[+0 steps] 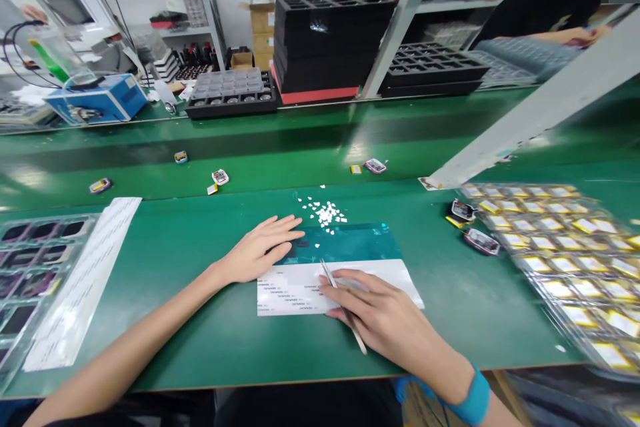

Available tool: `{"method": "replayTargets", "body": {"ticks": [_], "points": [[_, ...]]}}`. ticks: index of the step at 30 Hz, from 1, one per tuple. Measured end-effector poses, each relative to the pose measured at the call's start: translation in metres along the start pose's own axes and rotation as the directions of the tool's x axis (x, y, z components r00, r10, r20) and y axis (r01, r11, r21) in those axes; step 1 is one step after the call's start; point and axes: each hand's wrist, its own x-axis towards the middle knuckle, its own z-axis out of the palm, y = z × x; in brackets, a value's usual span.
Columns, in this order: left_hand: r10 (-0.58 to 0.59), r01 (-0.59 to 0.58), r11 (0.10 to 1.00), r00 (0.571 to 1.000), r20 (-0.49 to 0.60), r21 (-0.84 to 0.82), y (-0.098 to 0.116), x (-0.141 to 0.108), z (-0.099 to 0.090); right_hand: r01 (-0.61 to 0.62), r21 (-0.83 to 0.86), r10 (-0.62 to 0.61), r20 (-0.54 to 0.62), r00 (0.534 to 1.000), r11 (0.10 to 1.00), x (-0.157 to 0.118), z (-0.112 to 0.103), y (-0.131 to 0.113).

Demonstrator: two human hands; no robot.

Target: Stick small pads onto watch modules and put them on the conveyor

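Note:
My left hand (pixel 263 248) lies flat with its fingers apart on the left end of a blue film strip (pixel 350 243). In my right hand (pixel 375 307) is a pair of metal tweezers (pixel 356 333), pinched between thumb and fingers. The tweezer tips point forward, near the border between the blue film and a white printed backing sheet (pixel 290 293). Beyond the film, small white pieces (pixel 327 213) are scattered in a pile on the green mat. One white piece sits on the film, just ahead of the tips.
Trays of yellow-edged battery cells (pixel 555 260) fill the right side. At left are a clear tray (pixel 30 267) and a long white strip (pixel 85 287). Small devices (pixel 481 241) lie about. A slanted metal post (pixel 530 103) crosses at right; a person's arm (pixel 565 37) shows behind.

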Motion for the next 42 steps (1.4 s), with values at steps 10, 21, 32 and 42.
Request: {"method": "replayTargets", "body": {"ticks": [10,21,32,42], "points": [[0.025,-0.025,1.0,0.999,-0.029,-0.008,0.006,-0.028,0.003,-0.035,0.013,0.034,0.045,0.998,0.999,0.009,0.0,-0.008],[0.107,-0.11,0.976,0.994,0.025,0.19,0.005,-0.029,0.01,-0.179,0.045,0.177,0.043,0.983,0.983,0.054,-0.064,0.04],[0.156,-0.133,0.948,0.986,-0.06,0.29,0.003,-0.029,0.013,-0.702,-0.198,0.719,0.025,0.694,0.684,0.12,-0.02,0.182],[0.132,0.024,0.977,0.71,-0.692,0.211,0.009,-0.03,0.016,-0.429,0.263,0.479,-0.17,0.861,0.864,0.132,-0.016,0.113]]}}
